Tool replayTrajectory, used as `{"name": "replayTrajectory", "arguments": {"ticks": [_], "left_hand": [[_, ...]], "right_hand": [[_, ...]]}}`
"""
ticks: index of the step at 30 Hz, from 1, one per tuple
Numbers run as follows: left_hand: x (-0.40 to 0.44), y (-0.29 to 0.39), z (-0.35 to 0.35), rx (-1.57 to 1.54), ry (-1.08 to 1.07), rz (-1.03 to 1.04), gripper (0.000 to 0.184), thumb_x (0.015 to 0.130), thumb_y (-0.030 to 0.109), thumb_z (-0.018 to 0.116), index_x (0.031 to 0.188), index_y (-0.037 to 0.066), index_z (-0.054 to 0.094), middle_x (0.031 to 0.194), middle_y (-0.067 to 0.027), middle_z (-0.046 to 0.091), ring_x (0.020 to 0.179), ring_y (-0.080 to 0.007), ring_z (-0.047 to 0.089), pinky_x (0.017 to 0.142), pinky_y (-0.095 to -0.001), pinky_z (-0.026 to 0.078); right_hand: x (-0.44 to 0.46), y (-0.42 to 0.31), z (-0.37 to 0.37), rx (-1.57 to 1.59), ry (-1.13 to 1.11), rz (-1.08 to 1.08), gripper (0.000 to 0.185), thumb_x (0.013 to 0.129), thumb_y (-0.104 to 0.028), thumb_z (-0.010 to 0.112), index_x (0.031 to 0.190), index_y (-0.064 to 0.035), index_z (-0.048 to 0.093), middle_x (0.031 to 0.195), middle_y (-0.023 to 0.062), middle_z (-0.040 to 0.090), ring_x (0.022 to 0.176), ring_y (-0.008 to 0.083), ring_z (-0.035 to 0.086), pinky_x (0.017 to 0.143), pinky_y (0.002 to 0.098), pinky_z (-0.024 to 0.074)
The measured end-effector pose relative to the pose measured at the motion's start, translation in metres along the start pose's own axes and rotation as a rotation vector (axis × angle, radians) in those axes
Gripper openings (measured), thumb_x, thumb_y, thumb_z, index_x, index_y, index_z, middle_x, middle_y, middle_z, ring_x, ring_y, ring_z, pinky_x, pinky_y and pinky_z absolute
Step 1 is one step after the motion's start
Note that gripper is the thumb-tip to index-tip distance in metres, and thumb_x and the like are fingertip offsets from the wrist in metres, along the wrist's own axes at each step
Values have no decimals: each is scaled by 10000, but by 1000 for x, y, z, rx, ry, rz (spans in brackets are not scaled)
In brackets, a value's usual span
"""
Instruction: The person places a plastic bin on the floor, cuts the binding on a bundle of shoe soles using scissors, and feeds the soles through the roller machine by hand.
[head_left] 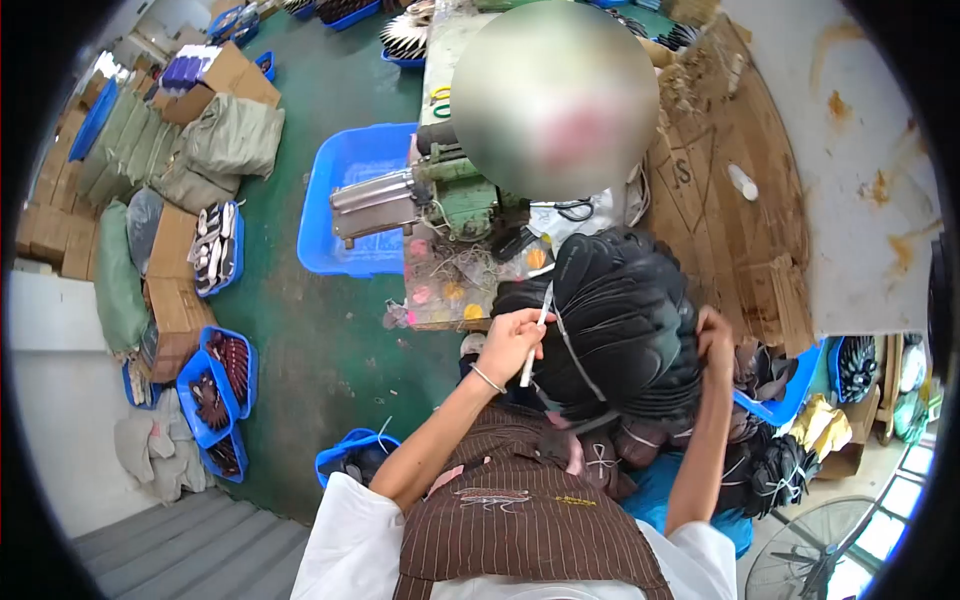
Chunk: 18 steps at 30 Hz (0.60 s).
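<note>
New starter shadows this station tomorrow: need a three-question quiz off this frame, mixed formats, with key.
1. Which hand holds the white pen-like stick?
2. True or false: the right hand touches the bundle of black soles.
3. What colour is the tub beside the green machine? A) red B) blue C) yellow

Key: 1. The left hand. 2. True. 3. B.

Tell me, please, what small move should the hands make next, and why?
Perhaps the right hand should press the large bundle of thin black pieces steady: it is at one side, while the left hand holds a thin white stick-like object near the thin pale cord crossing the bundle.
</note>
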<state>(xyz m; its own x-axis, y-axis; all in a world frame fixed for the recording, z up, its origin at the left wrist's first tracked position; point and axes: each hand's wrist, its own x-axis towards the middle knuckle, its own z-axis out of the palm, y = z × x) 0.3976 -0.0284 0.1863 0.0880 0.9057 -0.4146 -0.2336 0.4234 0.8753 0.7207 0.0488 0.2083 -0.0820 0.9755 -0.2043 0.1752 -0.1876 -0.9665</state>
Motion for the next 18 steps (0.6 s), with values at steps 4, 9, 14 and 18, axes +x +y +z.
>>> {"name": "replayTrajectory", "arguments": {"ticks": [4,9,14,18], "left_hand": [[34,-32,4,-142,82,77,321,888,27,446,1205,-16,476,631,-14,543,542,-93,523,532,-223,429],[143,-43,-9,339,297,331,769,687,25,634,1355,-30,255,836,-91,529,651,-169,537,596,-292,457],[166,-14,-52,269,-44,309,1017,655,80,704,1422,16,40,1012,-141,501,809,-219,526,713,-300,478],[140,-18,-75,226,-267,498,886,695,0,617,1435,84,137,1379,-159,300,1280,-276,318,1048,-320,285]], "right_hand": [[103,-63,31,-252,-241,101,116,591,11,367,606,-55,461,576,-23,413,527,62,346,453,214,208],[150,-55,124,-982,135,-322,262,803,-119,484,1025,-32,594,924,154,635,908,306,591,791,377,446],[109,-109,206,-1205,651,-589,294,874,-223,526,1080,-23,588,1066,151,599,1031,318,528,910,386,377],[87,-101,215,-1239,819,-310,411,894,-313,510,1229,-76,504,1238,156,509,1178,321,433,998,414,291]]}}
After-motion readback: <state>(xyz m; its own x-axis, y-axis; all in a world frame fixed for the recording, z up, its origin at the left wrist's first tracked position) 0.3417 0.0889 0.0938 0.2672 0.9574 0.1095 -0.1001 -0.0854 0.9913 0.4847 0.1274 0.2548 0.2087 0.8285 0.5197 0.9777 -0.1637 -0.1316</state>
